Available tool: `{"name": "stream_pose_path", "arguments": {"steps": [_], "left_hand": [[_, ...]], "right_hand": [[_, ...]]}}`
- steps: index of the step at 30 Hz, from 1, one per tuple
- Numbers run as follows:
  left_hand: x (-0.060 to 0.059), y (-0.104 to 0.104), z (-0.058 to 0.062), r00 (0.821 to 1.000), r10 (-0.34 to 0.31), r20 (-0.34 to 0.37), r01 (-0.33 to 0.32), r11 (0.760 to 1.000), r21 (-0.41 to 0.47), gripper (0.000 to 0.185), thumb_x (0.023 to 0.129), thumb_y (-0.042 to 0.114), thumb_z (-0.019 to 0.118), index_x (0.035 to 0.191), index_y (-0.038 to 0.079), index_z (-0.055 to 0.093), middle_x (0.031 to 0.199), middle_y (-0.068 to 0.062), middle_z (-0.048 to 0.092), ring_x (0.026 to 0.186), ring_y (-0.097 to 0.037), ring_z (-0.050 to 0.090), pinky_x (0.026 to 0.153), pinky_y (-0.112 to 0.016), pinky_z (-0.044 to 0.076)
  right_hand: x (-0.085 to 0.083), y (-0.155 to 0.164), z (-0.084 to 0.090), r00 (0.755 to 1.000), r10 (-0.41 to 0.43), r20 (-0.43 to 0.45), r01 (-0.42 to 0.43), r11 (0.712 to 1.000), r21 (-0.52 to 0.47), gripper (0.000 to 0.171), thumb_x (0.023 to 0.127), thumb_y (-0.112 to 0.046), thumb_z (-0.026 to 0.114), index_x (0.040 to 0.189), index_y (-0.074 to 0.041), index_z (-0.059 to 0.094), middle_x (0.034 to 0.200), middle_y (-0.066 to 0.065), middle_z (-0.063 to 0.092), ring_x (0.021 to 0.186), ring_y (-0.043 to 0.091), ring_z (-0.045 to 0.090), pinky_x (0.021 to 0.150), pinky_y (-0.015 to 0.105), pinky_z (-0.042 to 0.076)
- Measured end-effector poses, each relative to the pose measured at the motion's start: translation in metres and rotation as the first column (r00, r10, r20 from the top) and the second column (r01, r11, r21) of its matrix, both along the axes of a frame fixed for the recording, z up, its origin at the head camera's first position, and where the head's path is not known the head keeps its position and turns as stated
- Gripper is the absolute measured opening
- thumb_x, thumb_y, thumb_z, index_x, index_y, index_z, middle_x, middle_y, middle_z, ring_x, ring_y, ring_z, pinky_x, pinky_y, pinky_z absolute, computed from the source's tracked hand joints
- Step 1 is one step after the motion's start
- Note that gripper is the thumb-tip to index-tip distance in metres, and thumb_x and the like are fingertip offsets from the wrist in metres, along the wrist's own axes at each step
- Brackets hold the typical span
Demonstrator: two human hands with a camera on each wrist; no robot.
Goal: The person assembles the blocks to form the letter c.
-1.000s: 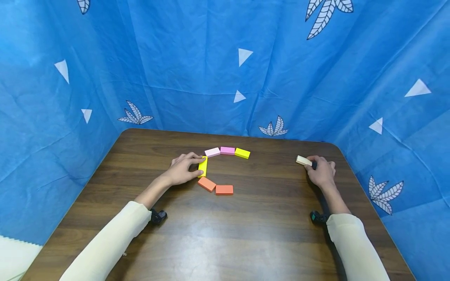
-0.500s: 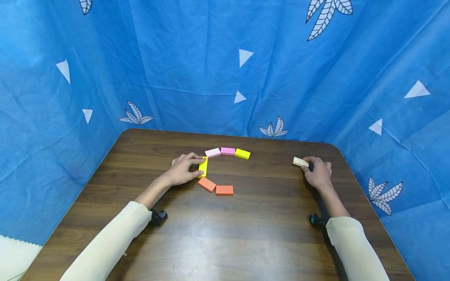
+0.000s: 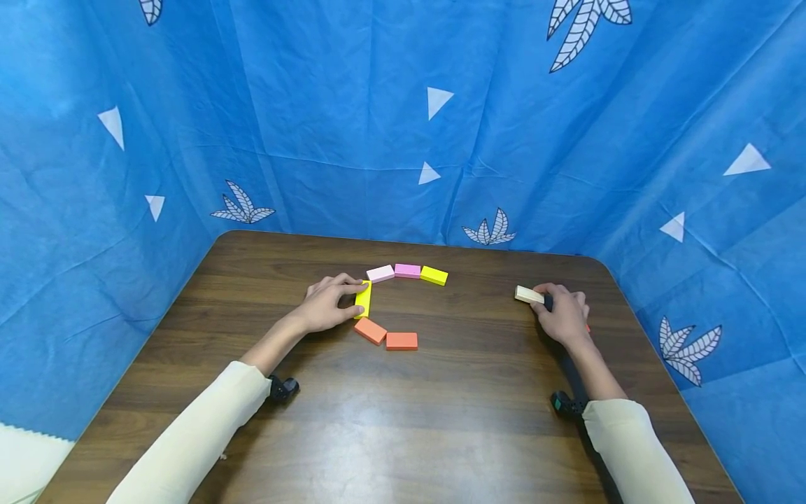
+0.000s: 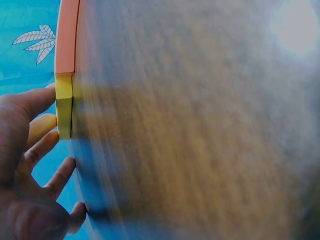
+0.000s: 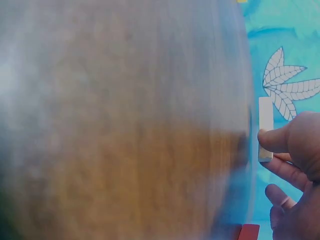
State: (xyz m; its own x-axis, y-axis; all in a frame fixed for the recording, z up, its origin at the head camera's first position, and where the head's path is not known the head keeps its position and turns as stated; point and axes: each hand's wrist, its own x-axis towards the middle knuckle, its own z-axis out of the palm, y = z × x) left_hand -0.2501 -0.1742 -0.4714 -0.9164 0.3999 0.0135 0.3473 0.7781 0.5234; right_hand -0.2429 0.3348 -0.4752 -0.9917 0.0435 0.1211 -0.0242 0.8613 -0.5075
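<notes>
My left hand [image 3: 351, 299] pinches an upright yellow block [image 3: 363, 299] between thumb and fingers, at the left end of a curved row of blocks. The left wrist view shows the same yellow block [image 4: 64, 105] on edge against an orange block [image 4: 66, 37], with my fingers [image 4: 37, 102] behind it. To the right, my right hand [image 3: 544, 299] holds a cream block [image 3: 528, 295] just above the table, apart from the row. In the right wrist view my thumb [image 5: 280, 137] presses on that cream block [image 5: 265, 125].
The row also holds a pale pink block [image 3: 380, 273], a pink block [image 3: 407, 270], a second yellow block [image 3: 434, 275] and two orange blocks [image 3: 370, 330] [image 3: 401, 341]. A red block [image 3: 588, 327] peeks from under my right hand. Blue patterned cloth [image 3: 403, 140] walls in the brown table [image 3: 441, 420].
My right hand has carried the cream block leftward, toward the row. My left hand and the yellow block have stayed put.
</notes>
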Motion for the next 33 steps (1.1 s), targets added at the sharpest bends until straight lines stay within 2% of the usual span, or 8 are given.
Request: {"name": "stream_pose_path", "arguments": {"steps": [10, 15, 18, 26, 33], "left_hand": [[0.002, -0.002, 0.000, 1.000, -0.003, -0.010, 0.003, 1.000, -0.001, 0.060, 0.101, 0.037, 0.075, 0.155, 0.018, 0.060, 0.155, -0.007, 0.059, 0.140, -0.040, 0.049, 0.114, -0.074, 0.029], [0.001, -0.001, 0.000, 1.000, 0.000, -0.013, 0.000, 1.000, 0.010, 0.060, 0.101, 0.037, 0.075, 0.155, 0.019, 0.060, 0.155, -0.007, 0.059, 0.140, -0.039, 0.049, 0.115, -0.075, 0.028], [0.000, 0.000, 0.000, 1.000, -0.003, -0.018, 0.003, 1.000, 0.008, 0.059, 0.101, 0.038, 0.075, 0.155, 0.019, 0.060, 0.156, -0.006, 0.059, 0.139, -0.038, 0.049, 0.115, -0.075, 0.028], [0.001, 0.000, 0.002, 1.000, -0.001, -0.015, 0.001, 1.000, 0.005, 0.059, 0.100, 0.038, 0.075, 0.155, 0.020, 0.061, 0.154, -0.006, 0.060, 0.138, -0.037, 0.050, 0.115, -0.076, 0.028], [0.001, 0.000, 0.003, 1.000, 0.002, -0.014, -0.002, 1.000, 0.008, 0.059, 0.100, 0.037, 0.075, 0.154, 0.019, 0.061, 0.154, -0.006, 0.060, 0.137, -0.037, 0.050, 0.116, -0.076, 0.028]], "right_hand": [[0.007, -0.017, 0.002, 0.998, 0.052, -0.038, -0.054, 0.997, -0.057, 0.032, 0.106, -0.013, 0.067, 0.136, 0.000, 0.066, 0.144, 0.033, 0.060, 0.123, 0.054, 0.039, 0.093, 0.065, 0.028], [0.010, -0.026, 0.005, 0.994, 0.079, -0.080, -0.085, 0.993, -0.077, 0.031, 0.104, -0.011, 0.069, 0.133, -0.001, 0.068, 0.141, 0.031, 0.064, 0.123, 0.053, 0.041, 0.095, 0.067, 0.027], [0.012, -0.030, 0.007, 0.993, 0.094, -0.078, -0.099, 0.992, -0.072, 0.030, 0.104, -0.012, 0.070, 0.133, -0.002, 0.069, 0.142, 0.030, 0.065, 0.124, 0.053, 0.043, 0.097, 0.068, 0.027], [0.018, -0.041, 0.012, 0.989, 0.136, -0.049, -0.139, 0.989, -0.059, 0.029, 0.104, -0.014, 0.071, 0.133, -0.006, 0.070, 0.145, 0.027, 0.066, 0.121, 0.049, 0.047, 0.091, 0.059, 0.025], [0.023, -0.049, 0.009, 0.987, 0.153, -0.036, -0.155, 0.987, -0.047, 0.029, 0.104, -0.015, 0.072, 0.132, -0.009, 0.071, 0.145, 0.025, 0.066, 0.118, 0.045, 0.048, 0.090, 0.057, 0.026]]}}
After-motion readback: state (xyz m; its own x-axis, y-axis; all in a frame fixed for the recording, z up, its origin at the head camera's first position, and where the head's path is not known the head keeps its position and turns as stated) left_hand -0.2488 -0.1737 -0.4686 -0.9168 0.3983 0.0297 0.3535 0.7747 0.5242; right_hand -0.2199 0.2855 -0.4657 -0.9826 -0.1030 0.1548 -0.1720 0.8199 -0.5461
